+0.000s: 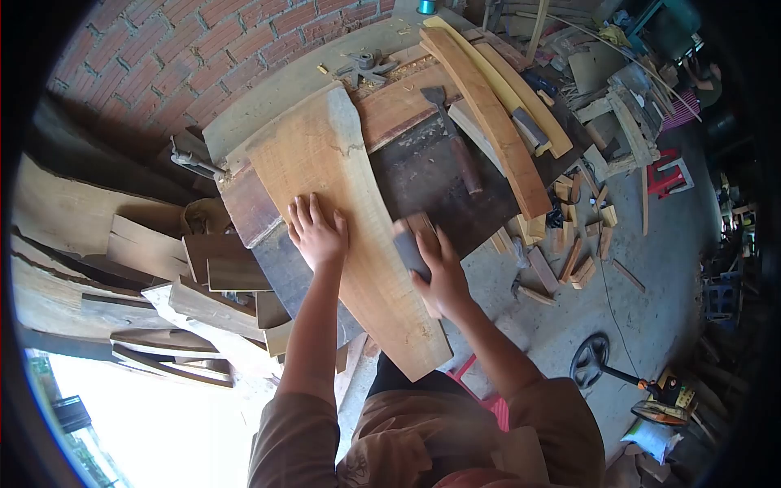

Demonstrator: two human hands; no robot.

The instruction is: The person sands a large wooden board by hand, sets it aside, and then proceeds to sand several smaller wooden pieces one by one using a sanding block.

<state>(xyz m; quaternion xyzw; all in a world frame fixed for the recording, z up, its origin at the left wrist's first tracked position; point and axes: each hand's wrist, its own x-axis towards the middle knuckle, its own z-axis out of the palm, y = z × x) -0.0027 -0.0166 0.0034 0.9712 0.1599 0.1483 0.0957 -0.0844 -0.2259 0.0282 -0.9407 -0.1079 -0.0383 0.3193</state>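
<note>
A long wooden board (374,252) with a pale, irregular right edge lies slantwise on the workbench (415,187), its near end close to my body. My left hand (319,234) rests flat on the board's left side, fingers spread. At the right edge of the board, my right hand (441,272) grips a sanding block (412,252) with a dark grey face. The block is slightly blurred. Beyond it a scraper (455,138) with a wooden handle lies on the dark bench top.
Curved wooden pieces (496,122) lie at the bench's right side. A metal star-shaped part (366,68) sits at the back, before a brick wall (187,57). Stacked boards (138,244) stand left. Wood offcuts (582,272) and a wheeled tool (590,360) are on the floor right.
</note>
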